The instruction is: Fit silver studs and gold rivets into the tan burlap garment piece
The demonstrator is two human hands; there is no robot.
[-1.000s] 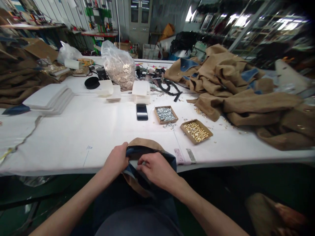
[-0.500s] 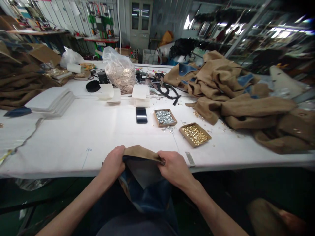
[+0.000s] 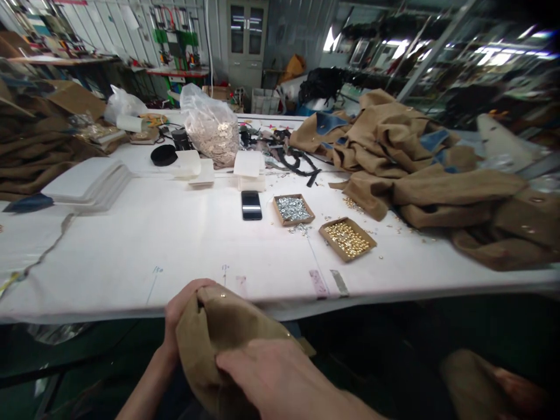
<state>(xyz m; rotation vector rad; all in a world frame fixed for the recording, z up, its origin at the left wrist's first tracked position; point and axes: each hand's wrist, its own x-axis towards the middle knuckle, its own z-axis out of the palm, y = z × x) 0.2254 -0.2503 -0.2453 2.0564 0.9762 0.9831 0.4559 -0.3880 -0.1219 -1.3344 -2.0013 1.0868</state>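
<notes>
A brown fabric piece [image 3: 240, 324] with small gold studs hangs in folds at the table's front edge, close to my body. My left hand [image 3: 179, 309] grips its upper left edge, the fingers partly hidden behind the cloth. Across the front of it lies my right hand [image 3: 275, 370], slightly blurred, its fingers closed on a fold. Beyond the hands, a shallow cardboard box [image 3: 368, 245] holds gold studs. A second cardboard box [image 3: 311, 218], full of silver ring-like parts, stands just behind it to the left.
A phone [image 3: 251, 205] lies on the white table [image 3: 109, 251]. Brown fabric [image 3: 455, 195] is heaped on the right, with loose studs beside it. Farther back are a clear bag of small parts [image 3: 210, 125], a black roll [image 3: 163, 155] and stacked white sheets [image 3: 85, 181].
The cloth has been turned so its brown side faces me instead of the blue and grey inside. My right hand has moved left and nearer; my left hand has shifted left and slightly down.
</notes>
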